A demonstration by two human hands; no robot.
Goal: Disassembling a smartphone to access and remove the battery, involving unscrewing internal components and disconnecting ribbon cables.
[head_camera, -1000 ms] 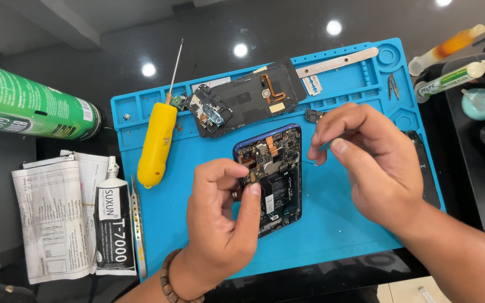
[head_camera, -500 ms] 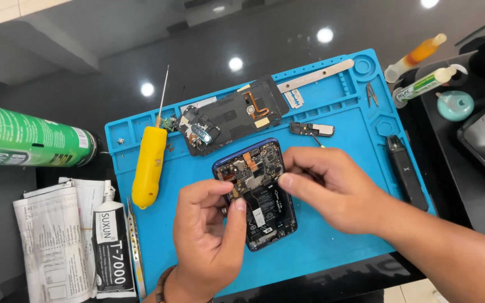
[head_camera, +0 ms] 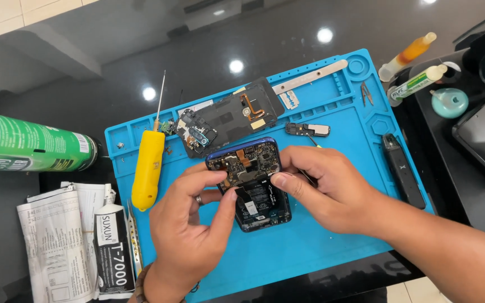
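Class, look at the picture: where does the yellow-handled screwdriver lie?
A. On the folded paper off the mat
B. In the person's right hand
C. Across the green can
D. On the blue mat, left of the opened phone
D: the screwdriver lies on the blue mat, left of the opened phone, which both the left hand and the right hand touch, so neither holds the tool.

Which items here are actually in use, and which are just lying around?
In use: opened phone, left hand, right hand, blue mat.

Lying about: yellow screwdriver, removed back cover, small module, green can, glue tube, tweezers, bottles.
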